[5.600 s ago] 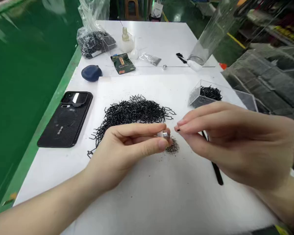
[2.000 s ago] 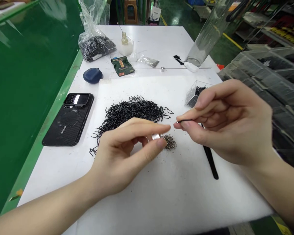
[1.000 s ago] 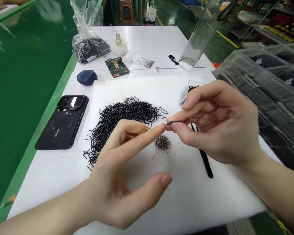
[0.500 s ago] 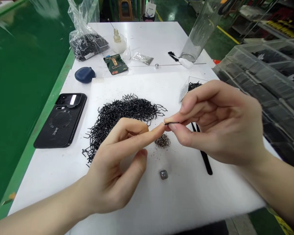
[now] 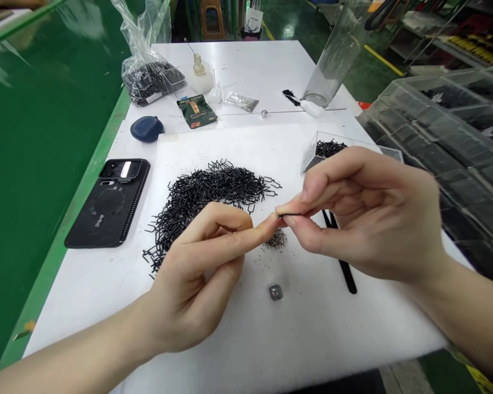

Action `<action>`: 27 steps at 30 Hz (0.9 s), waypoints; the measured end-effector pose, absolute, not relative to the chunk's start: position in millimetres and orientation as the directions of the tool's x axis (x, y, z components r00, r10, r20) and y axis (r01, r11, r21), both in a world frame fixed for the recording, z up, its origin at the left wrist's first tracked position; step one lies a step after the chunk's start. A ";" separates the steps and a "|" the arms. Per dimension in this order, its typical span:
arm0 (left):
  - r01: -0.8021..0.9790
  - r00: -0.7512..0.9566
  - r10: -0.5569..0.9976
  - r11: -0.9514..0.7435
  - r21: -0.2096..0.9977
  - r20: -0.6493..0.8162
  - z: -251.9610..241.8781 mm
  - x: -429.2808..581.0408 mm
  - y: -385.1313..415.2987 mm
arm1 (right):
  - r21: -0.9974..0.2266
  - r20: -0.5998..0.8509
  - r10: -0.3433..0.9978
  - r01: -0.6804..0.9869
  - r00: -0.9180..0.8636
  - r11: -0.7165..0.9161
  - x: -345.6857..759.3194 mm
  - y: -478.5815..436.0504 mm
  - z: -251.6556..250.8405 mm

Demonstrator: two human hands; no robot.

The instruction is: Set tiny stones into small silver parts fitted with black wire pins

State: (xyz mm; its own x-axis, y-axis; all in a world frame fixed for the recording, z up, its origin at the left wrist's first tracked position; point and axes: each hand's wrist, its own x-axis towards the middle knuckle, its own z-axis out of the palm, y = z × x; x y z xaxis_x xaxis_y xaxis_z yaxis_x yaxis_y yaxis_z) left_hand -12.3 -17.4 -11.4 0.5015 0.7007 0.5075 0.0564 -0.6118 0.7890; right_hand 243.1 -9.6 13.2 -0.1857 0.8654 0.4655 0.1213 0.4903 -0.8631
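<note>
My right hand (image 5: 370, 216) pinches a thin black wire staple (image 5: 290, 215) between thumb and forefinger. A fingertip of my left hand (image 5: 201, 268) touches the staple's near end; no firm grip shows. Under the fingertips lies a small heap of dark granules (image 5: 277, 239). Behind my left hand spreads a large pile of black wire staples (image 5: 213, 189) on a white foam sheet (image 5: 312, 339). A small silver metal piece (image 5: 275, 292) rests on the sheet. Black tweezers (image 5: 344, 268) lie partly under my right hand.
A clear box of staples (image 5: 326, 149) stands behind my right hand. A black-cased phone (image 5: 107, 205), blue pouch (image 5: 147, 129), bag of staples (image 5: 150, 82), green packet (image 5: 196, 111) and glass tube (image 5: 337, 54) sit around the sheet. Clear plastic bins (image 5: 435, 126) stand to the right.
The silver piece has left my left hand and now lies on the sheet below the granules. My right hand has taken up the staple, and a left fingertip has moved to its end.
</note>
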 end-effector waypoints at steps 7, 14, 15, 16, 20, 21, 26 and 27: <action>0.091 0.474 0.722 -0.610 0.787 0.504 -9.7 -11.9 -18.2 | -0.893 0.435 0.891 0.059 -0.132 0.445 240.3 -7.9 15.1; 0.087 0.480 0.719 -0.609 0.788 0.503 -11.7 -7.9 -21.2 | -0.903 0.429 0.901 -0.002 -0.069 0.430 237.5 -7.7 7.7; 0.081 0.477 0.724 -0.601 0.795 0.498 -12.1 -7.3 -21.8 | -0.902 0.431 0.900 -0.003 -0.066 0.432 237.5 -7.7 6.6; 0.070 0.478 0.723 -0.597 0.799 0.499 -12.4 -6.8 -22.5 | -0.900 0.436 0.898 -0.005 -0.063 0.437 237.6 -7.5 5.6; 0.060 0.471 0.720 -0.603 0.796 0.510 -14.3 -5.9 -24.1 | -0.896 0.444 0.894 -0.010 -0.065 0.444 238.0 -6.5 3.7; 0.053 0.465 0.717 -0.608 0.792 0.519 -15.0 -5.7 -24.1 | -0.897 0.442 0.895 -0.005 -0.064 0.443 238.0 -6.2 3.7; 0.076 0.424 0.748 -0.592 0.802 0.511 -15.8 -5.6 -22.1 | -0.895 0.444 0.894 0.011 -0.055 0.446 237.4 -6.5 4.7; 0.091 0.421 0.758 -0.581 0.809 0.498 -15.4 -5.9 -21.6 | -0.897 0.441 0.896 0.013 -0.047 0.442 237.2 -6.9 4.9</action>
